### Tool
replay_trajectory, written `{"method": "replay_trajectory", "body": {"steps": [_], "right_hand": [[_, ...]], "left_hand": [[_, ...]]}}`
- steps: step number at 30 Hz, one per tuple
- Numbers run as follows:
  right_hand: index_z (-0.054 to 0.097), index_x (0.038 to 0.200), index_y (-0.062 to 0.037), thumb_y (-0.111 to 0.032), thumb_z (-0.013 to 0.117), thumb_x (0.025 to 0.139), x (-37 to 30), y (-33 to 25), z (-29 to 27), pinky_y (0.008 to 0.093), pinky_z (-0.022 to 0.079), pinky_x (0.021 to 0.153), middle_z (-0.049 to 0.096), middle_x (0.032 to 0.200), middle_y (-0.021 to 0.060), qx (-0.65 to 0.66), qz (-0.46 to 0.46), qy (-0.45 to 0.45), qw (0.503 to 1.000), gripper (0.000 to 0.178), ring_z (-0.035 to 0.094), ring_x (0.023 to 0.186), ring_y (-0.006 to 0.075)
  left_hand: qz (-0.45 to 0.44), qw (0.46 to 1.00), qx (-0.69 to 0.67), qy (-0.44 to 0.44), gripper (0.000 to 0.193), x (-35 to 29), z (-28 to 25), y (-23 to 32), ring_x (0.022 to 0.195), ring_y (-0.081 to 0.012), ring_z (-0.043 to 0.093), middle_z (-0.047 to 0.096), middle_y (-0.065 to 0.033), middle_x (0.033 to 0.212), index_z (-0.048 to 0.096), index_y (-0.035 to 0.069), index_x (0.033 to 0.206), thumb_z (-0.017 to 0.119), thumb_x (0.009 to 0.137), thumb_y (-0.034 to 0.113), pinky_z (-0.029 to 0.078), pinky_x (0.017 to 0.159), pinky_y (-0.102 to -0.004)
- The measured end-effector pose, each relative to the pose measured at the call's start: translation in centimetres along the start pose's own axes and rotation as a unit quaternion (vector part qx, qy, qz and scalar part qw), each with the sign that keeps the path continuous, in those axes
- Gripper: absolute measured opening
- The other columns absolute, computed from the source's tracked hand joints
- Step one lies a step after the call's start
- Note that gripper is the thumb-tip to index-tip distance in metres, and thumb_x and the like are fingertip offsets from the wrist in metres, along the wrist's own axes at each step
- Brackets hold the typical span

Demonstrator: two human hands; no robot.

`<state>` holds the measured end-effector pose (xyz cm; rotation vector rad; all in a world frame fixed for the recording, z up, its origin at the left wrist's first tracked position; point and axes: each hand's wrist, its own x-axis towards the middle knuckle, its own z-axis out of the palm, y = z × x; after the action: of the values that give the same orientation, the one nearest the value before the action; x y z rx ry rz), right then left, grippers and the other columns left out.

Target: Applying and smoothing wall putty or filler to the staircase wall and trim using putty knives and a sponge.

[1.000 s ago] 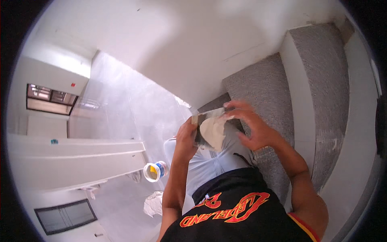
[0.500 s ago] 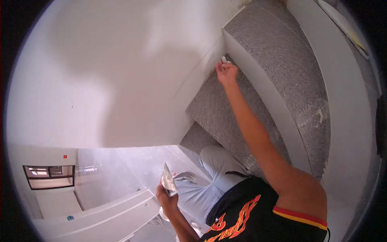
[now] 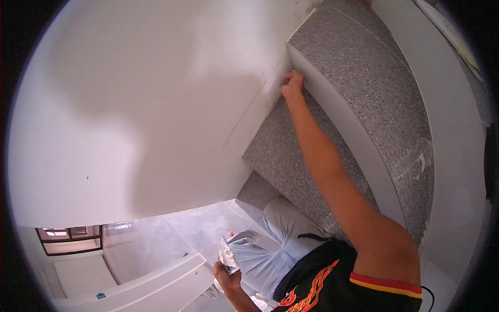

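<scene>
My right hand [image 3: 293, 85] reaches up to the inner corner where a grey speckled stair tread [image 3: 291, 135] meets the white riser [image 3: 343, 93] and the white wall [image 3: 171, 130]. Its fingers are pinched together on a small whitish piece, mostly hidden behind them, so its kind does not show. At the lower middle, my left hand [image 3: 226, 275] grips a flat plate smeared with white paste [image 3: 228, 257], tilted and held before my light blue trousers. Part of the plate is covered by the fingers.
Higher treads [image 3: 364, 62] curve away to the right, one bearing a white smear [image 3: 422, 158]. A pale tiled floor [image 3: 171, 236] lies below at left, beside a long white ledge [image 3: 156, 281]. A dark-framed window [image 3: 70, 239] is at far left.
My right hand has turned and pressed closer into the corner, so the white piece seen earlier is now mostly covered. My left hand with the plate sits slightly lower and further right in view.
</scene>
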<state>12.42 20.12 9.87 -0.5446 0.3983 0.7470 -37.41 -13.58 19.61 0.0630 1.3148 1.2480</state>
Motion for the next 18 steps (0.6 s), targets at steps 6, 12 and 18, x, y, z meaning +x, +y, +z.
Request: {"method": "replay_trajectory", "body": {"steps": [6,12,18], "right_hand": [[0.048,0.070,-0.0060,-0.005,0.048,0.060,1.4,-2.1,3.4,0.0378,0.041,0.073,0.047,0.083,0.0070,-0.005,-0.001,0.023,1.000,0.011,0.046,0.079,0.0252],[0.049,0.077,-0.0044,-0.010,0.054,0.062,-5.8,2.0,5.0,0.0351,0.039,0.074,0.048,0.085,0.0077,-0.080,-0.114,-0.040,0.989,0.017,0.046,0.079,0.0240],[0.047,0.069,-0.0072,-0.008,0.054,0.059,0.6,0.3,-2.2,0.0308,0.039,0.071,0.046,0.078,0.0064,-0.092,-0.039,0.016,0.995,0.013,0.046,0.072,0.0229]], "left_hand": [[0.006,1.000,0.004,-0.018,0.016,-0.5,2.0,-0.9,0.049,-0.0170,0.052,0.056,-0.0080,0.067,0.054,0.002,0.078,0.043,0.080,0.014,0.043,0.040,-0.0245],[0.069,0.992,0.105,0.013,0.014,-0.6,-0.8,0.5,0.050,-0.0164,0.052,0.055,-0.0068,0.067,0.053,0.002,0.080,0.044,0.080,0.013,0.044,0.044,-0.0239],[0.024,0.999,0.023,-0.007,0.014,-1.3,1.2,-0.4,0.052,-0.0154,0.054,0.055,-0.0048,0.065,0.054,0.003,0.080,0.046,0.080,0.015,0.044,0.044,-0.0233]]}}
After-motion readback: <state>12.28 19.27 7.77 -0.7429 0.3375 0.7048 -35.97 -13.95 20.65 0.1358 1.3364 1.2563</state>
